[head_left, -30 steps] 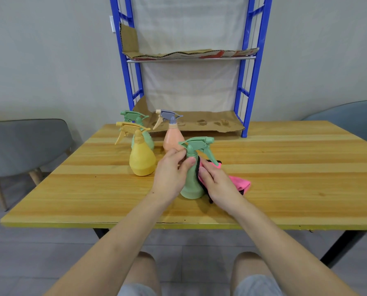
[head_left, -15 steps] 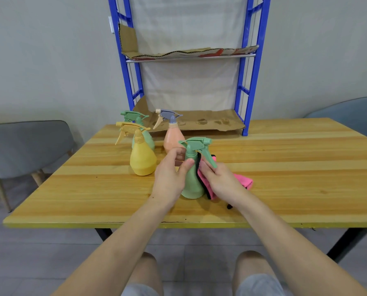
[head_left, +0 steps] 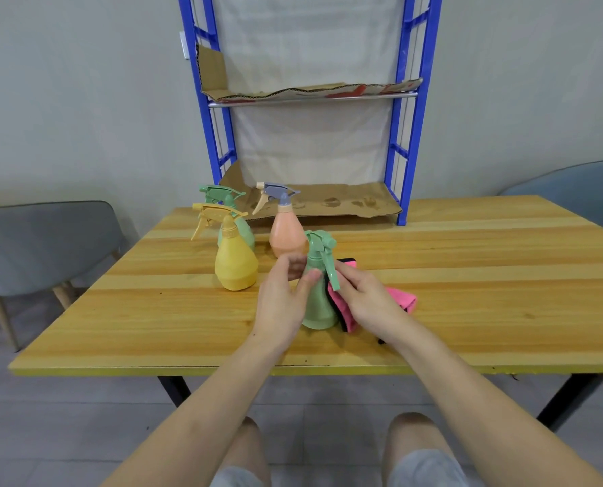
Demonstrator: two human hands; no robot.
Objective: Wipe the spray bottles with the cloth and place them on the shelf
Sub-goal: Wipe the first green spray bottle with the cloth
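Since half a second ago the pale green bottle (head_left: 316,304) has been turned where it stands. Its spray head, which lay crosswise with the trigger out to the right, now faces the person, and the trigger hangs down the front of the neck. The left hand (head_left: 281,304) has shifted with it. It is loosely curled at the neck with the thumb tip on the plastic, while the fingers behind are blurred, so I cannot tell how firmly they hold. The right hand (head_left: 366,298) has kept its place on the bottle's right side, fingers curled over the pink cloth (head_left: 344,312) and pressing it against the body, with the cloth's free end trailing on the table (head_left: 468,275) behind the wrist. The bottle's base sits on the wood near the front edge, well short of the blue shelf (head_left: 398,152). As I read it, the turn brings a fresh side round to the cloth, so this bottle is mid-wipe and not ready to go up. The yellow bottle (head_left: 236,267), the peach bottle (head_left: 287,237) and the darker green bottle (head_left: 222,196) stand grouped just behind and to the left. None of them is on the shelf, whose lower level shows only its cardboard (head_left: 345,205) lining, so most of the job looks to be ahead.
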